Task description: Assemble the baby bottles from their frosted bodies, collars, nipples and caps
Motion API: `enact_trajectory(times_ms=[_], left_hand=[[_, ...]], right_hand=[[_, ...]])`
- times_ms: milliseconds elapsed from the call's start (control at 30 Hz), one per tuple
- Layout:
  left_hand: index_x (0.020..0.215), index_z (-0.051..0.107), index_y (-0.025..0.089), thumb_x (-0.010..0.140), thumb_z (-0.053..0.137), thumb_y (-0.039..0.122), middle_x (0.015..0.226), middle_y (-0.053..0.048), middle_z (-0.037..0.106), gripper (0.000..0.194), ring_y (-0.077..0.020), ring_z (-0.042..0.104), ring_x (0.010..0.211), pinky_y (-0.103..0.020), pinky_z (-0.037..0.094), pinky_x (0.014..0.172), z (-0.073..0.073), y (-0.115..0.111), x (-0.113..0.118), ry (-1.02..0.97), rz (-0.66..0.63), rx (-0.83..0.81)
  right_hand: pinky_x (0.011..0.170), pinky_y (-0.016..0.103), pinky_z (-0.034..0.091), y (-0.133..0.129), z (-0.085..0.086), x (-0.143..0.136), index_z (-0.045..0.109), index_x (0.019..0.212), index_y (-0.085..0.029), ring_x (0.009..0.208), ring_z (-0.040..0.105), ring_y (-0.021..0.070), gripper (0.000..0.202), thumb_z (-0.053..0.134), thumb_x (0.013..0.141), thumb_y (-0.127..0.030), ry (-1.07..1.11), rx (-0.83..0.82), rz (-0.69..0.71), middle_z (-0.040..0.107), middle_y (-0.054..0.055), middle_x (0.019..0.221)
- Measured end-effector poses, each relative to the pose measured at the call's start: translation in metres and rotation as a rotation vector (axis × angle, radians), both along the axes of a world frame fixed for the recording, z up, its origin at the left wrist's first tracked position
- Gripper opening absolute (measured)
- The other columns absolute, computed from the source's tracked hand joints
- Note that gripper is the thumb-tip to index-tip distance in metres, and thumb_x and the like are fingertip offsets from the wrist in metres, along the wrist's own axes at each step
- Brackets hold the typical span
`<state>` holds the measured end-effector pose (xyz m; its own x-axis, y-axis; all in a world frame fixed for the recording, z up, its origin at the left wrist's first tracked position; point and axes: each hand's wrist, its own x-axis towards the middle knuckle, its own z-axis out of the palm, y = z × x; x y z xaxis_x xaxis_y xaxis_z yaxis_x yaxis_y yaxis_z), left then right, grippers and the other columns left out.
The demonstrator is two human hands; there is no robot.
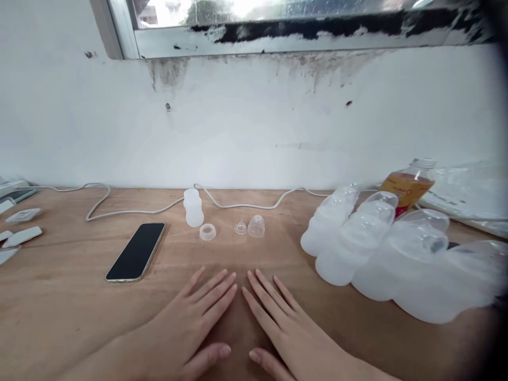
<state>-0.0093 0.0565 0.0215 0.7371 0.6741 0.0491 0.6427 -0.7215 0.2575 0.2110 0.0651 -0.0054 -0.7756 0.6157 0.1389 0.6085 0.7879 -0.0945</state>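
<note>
Hand [197, 316] beside hand [289, 324], both outspread flat on table [71, 296]

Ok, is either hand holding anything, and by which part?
Nothing is held: the left hand and right hand rest flat on the brown wooden tabletop.

Looks like a plain workroom, this: bare wooden tabletop [71, 254], back edge against a scuffed white wall [254, 121], black-smeared window frame [293, 38] above, matching cloudy bottles [391, 267] lined up towards the right edge.

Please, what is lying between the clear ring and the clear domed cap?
In the head view, a clear bottle teat lies between the ring and the domed cap, nearer the cap.
</note>
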Motion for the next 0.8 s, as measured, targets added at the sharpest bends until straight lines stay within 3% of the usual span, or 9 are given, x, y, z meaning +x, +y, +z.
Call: enact_trajectory(times_ms=[167,300,667,733,800], left_hand=[[0.135,0.002,0.025,0.082,0.041,0.044,0.140,-0.005,0.014,0.068,-0.0247,0.017,0.128,-0.050,0.013,0.104,-0.014,0.005,-0.005,-0.028,-0.036,-0.138],[0.135,0.000,0.027,0.082,0.043,0.042,0.140,-0.004,0.012,0.070,-0.0256,0.017,0.128,-0.051,0.012,0.103,-0.019,0.009,-0.007,-0.069,-0.039,-0.145],[0.135,0.004,0.024,0.083,0.041,0.041,0.141,-0.003,0.010,0.067,-0.0214,0.014,0.130,-0.047,0.010,0.106,-0.011,0.000,-0.002,0.047,0.022,-0.093],[0.136,0.005,0.022,0.083,0.039,0.042,0.141,-0.004,0.012,0.066,-0.0218,0.015,0.130,-0.047,0.012,0.105,-0.009,-0.002,-0.001,0.080,-0.002,-0.101],[0.135,0.015,0.020,0.083,0.039,0.041,0.140,-0.005,0.020,0.061,-0.0221,0.020,0.128,-0.047,0.016,0.105,-0.009,0.001,-0.002,0.081,0.014,-0.043]], right_hand=[[0.098,0.052,0.027,0.003,-0.001,0.004,0.029,0.132,-0.011,0.126,0.019,0.0327,0.062,0.042,0.081,-0.043,0.021,-0.115,-0.022,0.019,0.015,0.137],[0.099,0.051,0.027,0.004,0.000,0.003,0.028,0.132,-0.012,0.126,0.018,0.0327,0.062,0.044,0.080,-0.042,0.045,-0.121,-0.037,0.019,0.014,0.137],[0.095,0.052,0.032,-0.002,0.002,0.002,0.024,0.134,-0.009,0.126,0.018,0.0333,0.060,0.034,0.085,-0.041,-0.029,-0.053,-0.017,0.017,0.016,0.138],[0.093,0.052,0.034,-0.003,0.003,0.001,0.027,0.133,-0.007,0.125,0.021,0.0339,0.060,0.035,0.084,-0.042,-0.044,-0.011,-0.006,0.021,0.017,0.137],[0.089,0.049,0.038,0.000,0.007,-0.003,0.040,0.126,-0.008,0.120,0.032,0.0333,0.054,0.037,0.083,-0.040,-0.039,0.026,-0.030,0.033,0.017,0.133]])
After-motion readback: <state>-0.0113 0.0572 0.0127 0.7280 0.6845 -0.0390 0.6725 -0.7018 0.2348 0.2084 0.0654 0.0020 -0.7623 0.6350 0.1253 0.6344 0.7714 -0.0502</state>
